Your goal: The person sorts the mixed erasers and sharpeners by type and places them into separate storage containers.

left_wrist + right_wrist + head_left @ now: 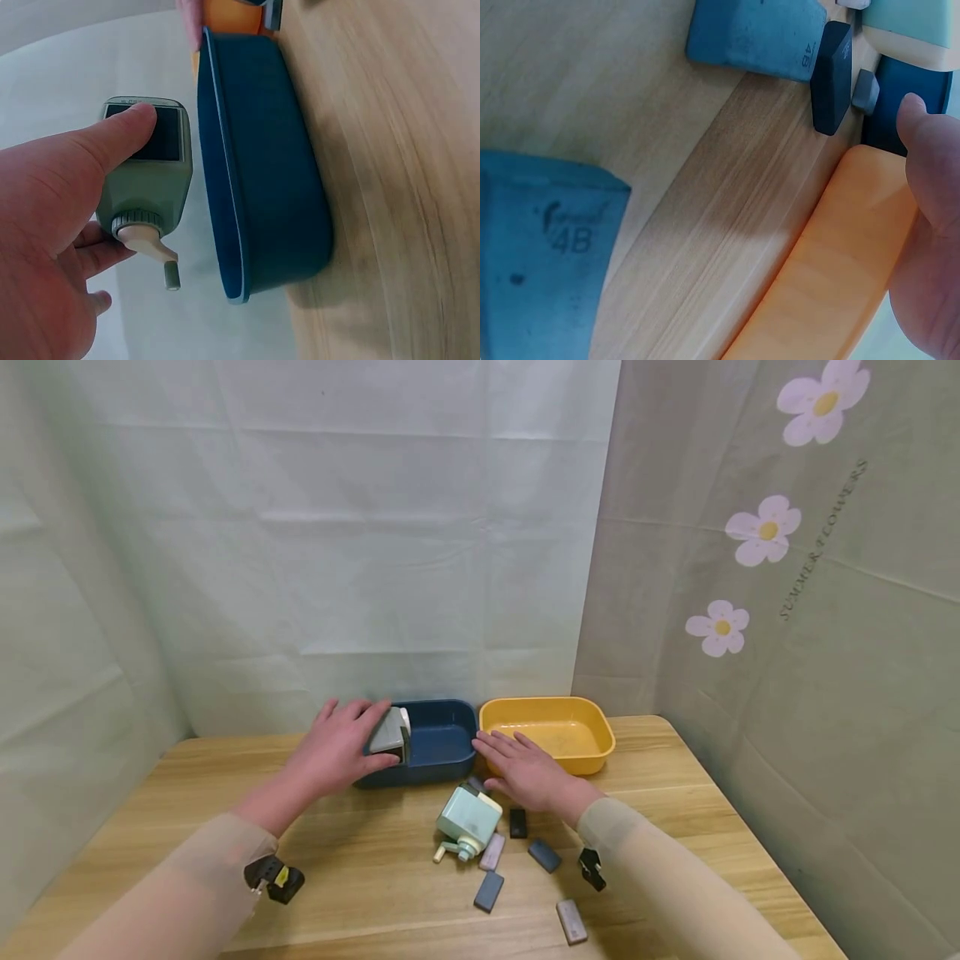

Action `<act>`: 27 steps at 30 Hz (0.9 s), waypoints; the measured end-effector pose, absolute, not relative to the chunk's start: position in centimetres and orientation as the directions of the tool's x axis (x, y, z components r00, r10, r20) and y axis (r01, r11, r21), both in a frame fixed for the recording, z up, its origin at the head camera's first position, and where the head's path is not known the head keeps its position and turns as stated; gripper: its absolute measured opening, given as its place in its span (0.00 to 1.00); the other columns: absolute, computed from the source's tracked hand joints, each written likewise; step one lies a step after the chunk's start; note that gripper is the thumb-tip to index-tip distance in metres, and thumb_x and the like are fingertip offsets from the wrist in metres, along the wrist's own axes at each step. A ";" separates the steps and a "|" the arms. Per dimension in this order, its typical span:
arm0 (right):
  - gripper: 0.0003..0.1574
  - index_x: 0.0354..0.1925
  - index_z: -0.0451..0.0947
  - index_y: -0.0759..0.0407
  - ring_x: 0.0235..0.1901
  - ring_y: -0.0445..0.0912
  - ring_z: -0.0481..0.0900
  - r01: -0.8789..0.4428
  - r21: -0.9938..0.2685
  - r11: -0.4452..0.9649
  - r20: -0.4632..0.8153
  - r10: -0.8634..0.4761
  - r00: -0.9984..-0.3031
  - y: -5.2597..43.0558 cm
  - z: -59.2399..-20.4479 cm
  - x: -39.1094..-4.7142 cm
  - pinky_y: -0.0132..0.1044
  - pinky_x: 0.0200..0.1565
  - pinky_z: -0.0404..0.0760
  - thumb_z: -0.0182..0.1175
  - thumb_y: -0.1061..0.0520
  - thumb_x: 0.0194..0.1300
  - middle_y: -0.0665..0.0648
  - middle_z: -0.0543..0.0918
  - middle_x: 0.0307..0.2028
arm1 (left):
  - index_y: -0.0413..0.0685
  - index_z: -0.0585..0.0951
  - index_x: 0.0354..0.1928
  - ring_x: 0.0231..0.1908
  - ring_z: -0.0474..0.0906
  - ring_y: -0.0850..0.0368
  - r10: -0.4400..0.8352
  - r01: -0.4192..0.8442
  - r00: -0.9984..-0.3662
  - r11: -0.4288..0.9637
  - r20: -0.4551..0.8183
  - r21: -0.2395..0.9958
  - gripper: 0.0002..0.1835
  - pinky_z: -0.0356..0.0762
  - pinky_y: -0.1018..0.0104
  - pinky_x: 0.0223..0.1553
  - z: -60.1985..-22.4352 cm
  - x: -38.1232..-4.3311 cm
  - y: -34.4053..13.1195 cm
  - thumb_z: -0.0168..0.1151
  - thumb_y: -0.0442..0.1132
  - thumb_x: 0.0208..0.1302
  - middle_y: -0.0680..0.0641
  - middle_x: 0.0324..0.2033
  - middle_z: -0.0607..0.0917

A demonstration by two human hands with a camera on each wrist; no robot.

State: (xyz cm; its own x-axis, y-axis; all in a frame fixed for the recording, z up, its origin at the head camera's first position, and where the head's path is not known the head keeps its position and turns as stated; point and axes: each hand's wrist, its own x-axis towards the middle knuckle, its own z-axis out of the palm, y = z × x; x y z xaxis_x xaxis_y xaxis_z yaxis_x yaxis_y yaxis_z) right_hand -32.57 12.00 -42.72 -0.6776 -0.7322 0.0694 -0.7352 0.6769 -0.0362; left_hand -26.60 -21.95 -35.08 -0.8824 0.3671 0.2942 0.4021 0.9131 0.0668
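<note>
My left hand [341, 747] grips a grey-green crank pencil sharpener [387, 735] over the left end of the blue bin [435, 773]. In the left wrist view, the thumb lies across the dark window of that sharpener [146, 191], its crank pointing downward. Fingers extended, my right hand [531, 774] hovers by the left side of the yellow bin [585, 765] and holds nothing. Nearer me on the table, a mint-green crank sharpener [467, 817] lies in front of the blue bin.
Several erasers lie scattered on the wooden table [360, 885]: a black one [518, 823], dark blue-grey ones [544, 856], and a pale one [572, 922] closest to me. Blue erasers [547, 247] marked 4B show in the right wrist view. Curtains [375, 568] hang behind the bins.
</note>
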 end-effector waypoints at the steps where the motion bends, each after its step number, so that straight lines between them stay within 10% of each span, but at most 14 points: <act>1: 0.47 0.90 0.53 0.53 0.86 0.54 0.54 -0.735 -0.037 0.677 0.069 -0.732 -0.677 12.0 -42.8 -32.6 0.56 0.84 0.49 0.57 0.41 0.87 0.56 0.56 0.88 | 0.38 0.69 0.82 0.69 0.75 0.29 0.367 0.401 -0.883 0.914 0.294 0.065 0.50 0.53 0.23 0.76 -35.1 -26.8 -22.0 0.80 0.57 0.67 0.28 0.67 0.79; 27: 0.47 0.90 0.51 0.52 0.87 0.53 0.50 -0.719 -0.041 0.693 0.046 -0.718 -0.695 11.9 -42.1 -32.1 0.54 0.85 0.47 0.55 0.38 0.87 0.54 0.53 0.89 | 0.32 0.69 0.80 0.69 0.73 0.25 0.277 0.318 -0.932 0.934 0.233 0.164 0.51 0.56 0.26 0.77 -36.5 -31.0 -22.8 0.81 0.55 0.67 0.24 0.68 0.77</act>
State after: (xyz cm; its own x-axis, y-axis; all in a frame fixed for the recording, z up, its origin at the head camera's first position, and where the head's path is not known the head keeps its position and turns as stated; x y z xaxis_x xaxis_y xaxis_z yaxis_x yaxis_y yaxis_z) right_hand -32.06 11.95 -42.09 -0.6947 -0.7179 0.0460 -0.7193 0.6934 -0.0415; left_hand -31.01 -22.84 -36.47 -0.9322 0.2767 0.2332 0.3181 0.9339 0.1635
